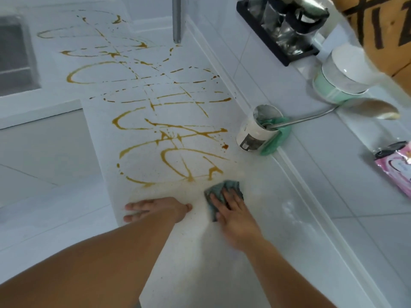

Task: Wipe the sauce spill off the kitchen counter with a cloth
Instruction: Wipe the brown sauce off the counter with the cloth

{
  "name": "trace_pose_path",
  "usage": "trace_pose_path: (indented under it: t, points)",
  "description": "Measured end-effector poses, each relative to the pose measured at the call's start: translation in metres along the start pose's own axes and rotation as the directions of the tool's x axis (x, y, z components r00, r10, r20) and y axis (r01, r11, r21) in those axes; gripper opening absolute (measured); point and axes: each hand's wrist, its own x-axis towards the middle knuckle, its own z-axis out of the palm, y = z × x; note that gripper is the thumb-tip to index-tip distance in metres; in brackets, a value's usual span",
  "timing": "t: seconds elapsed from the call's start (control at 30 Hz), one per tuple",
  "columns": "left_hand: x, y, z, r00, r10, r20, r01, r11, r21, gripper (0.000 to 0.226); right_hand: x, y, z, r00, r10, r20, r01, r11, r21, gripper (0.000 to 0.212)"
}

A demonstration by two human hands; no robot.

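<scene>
1. The grey-green cloth (pixel 224 196) is pressed flat under the right hand (pixel 233 215), fingers straight, low in the frame.
2. The left hand (pixel 155 208) is laid flat and open on the table (pixel 278 207).
3. The sauce spill (pixel 155 121) above should be wiped with firm, overlapping strokes.

a white kitchen in soft, even daylight

pale grey floor tiles (pixel 44 147) with thin grout lines fill the left side, beside the long white table (pixel 255 252) that runs away from the camera. a raised white ledge (pixel 347 165) borders the table on the right, with white wall tiles (pixel 378 230) beyond it. on the ledge stand a black rack of glass jars (pixel 282 30), a stack of white and mint bowls (pixel 340 78) and a pink packet (pixel 398 165). a grey metal post (pixel 177 18) comes down to the table at the far end. a wooden panel with black lettering (pixel 387 34) fills the top right corner, and a dark grey recessed frame (pixel 13 56) sits at the left edge.
</scene>
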Motion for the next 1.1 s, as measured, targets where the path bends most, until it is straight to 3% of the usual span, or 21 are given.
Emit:
trace_pose_path:
  t: [0.03,0.07,0.13,0.17,0.23,0.3,0.37,0.43,0.47,0.53,0.6,0.63,0.7,0.77,0.83,0.87,0.93,1.0,1.07,1.1]
  points:
    - [0.000,0.001,0.001,1.000,0.009,0.005,-0.008,1.000,-0.020,0.137,0.002,0.016,-0.014,1.000,-0.016,0.025,0.016,1.000,0.019,0.059]
    - [0.002,-0.002,0.000,1.000,0.010,0.010,-0.010,0.999,-0.031,0.136,0.011,0.032,-0.031,0.998,0.064,0.022,-0.066,0.990,0.123,0.059]
    - [0.008,-0.006,0.001,1.000,-0.001,0.005,0.001,0.996,-0.092,0.127,0.031,0.067,-0.067,0.917,0.399,-0.017,-0.357,0.838,0.412,0.058]
    - [0.014,-0.010,0.002,1.000,0.012,-0.011,-0.013,0.995,-0.094,0.116,0.041,0.074,-0.076,0.849,0.528,-0.005,-0.476,0.770,0.424,0.058]
    - [0.025,-0.015,0.000,0.995,0.098,-0.007,-0.098,0.992,-0.074,0.095,0.055,0.056,-0.070,0.792,0.610,0.013,-0.577,0.741,0.344,0.058]
    - [0.030,-0.022,-0.003,0.989,0.145,0.032,-0.144,0.989,-0.027,0.086,0.056,0.004,-0.035,0.899,0.438,-0.025,-0.423,0.881,0.212,0.057]
    - [0.032,-0.026,-0.006,0.983,0.161,0.084,-0.165,0.986,0.038,0.076,0.040,-0.045,0.004,0.995,0.092,0.029,-0.093,0.996,0.003,0.060]
    - [0.030,-0.030,-0.018,0.963,0.245,0.115,-0.254,0.965,0.069,0.061,0.037,-0.049,0.006,0.979,-0.125,0.158,0.146,0.982,-0.123,0.062]
    - [0.029,-0.029,-0.029,0.932,0.319,0.172,-0.327,0.945,0.022,0.053,0.044,-0.031,-0.006,0.973,-0.138,0.188,0.167,0.975,-0.148,0.059]
    - [0.035,-0.037,-0.059,0.879,0.401,0.258,-0.366,0.915,-0.172,0.051,0.064,0.008,-0.037,0.983,0.109,0.150,-0.106,0.994,-0.032,0.057]
    - [0.035,-0.049,-0.088,0.859,0.359,0.365,-0.257,0.919,-0.300,0.054,0.082,0.030,-0.061,0.914,0.385,0.128,-0.384,0.923,-0.038,0.054]
    - [0.036,-0.056,-0.099,0.845,0.323,0.427,-0.181,0.923,-0.339,0.050,0.089,0.021,-0.060,0.894,0.440,0.088,-0.437,0.898,-0.059,0.054]
    - [0.039,-0.071,-0.104,0.818,0.320,0.478,-0.154,0.922,-0.355,0.029,0.087,-0.033,-0.036,0.928,0.373,-0.009,-0.372,0.923,-0.096,0.056]
    - [0.044,-0.080,-0.103,0.845,0.348,0.405,-0.229,0.922,-0.313,0.027,0.066,-0.101,0.007,0.985,0.172,-0.034,-0.174,0.981,-0.081,0.060]
    - [0.049,-0.090,-0.104,0.894,0.396,0.211,-0.374,0.917,-0.135,0.024,0.038,-0.144,0.031,0.994,0.013,0.112,-0.004,0.996,-0.084,0.068]
    - [0.053,-0.096,-0.108,0.895,0.429,0.119,-0.429,0.903,-0.029,0.024,0.033,-0.146,0.032,0.985,-0.041,0.169,0.058,0.993,-0.102,0.071]
    - [0.069,-0.112,-0.125,0.886,0.464,-0.016,-0.464,0.886,0.008,0.021,0.046,-0.115,0.017,0.981,-0.052,0.185,0.087,0.979,-0.185,0.073]
    - [0.090,-0.130,-0.153,0.858,0.483,-0.177,-0.465,0.875,0.135,0.021,0.067,-0.075,-0.010,0.965,0.226,0.131,-0.204,0.965,-0.166,0.063]
    - [0.110,-0.144,-0.173,0.808,0.534,-0.249,-0.470,0.839,0.274,0.031,0.077,-0.062,-0.027,0.852,0.515,0.097,-0.503,0.855,-0.123,0.055]
    - [0.117,-0.147,-0.179,0.787,0.562,-0.255,-0.482,0.818,0.315,0.036,0.078,-0.074,-0.025,0.826,0.558,0.077,-0.549,0.828,-0.113,0.055]
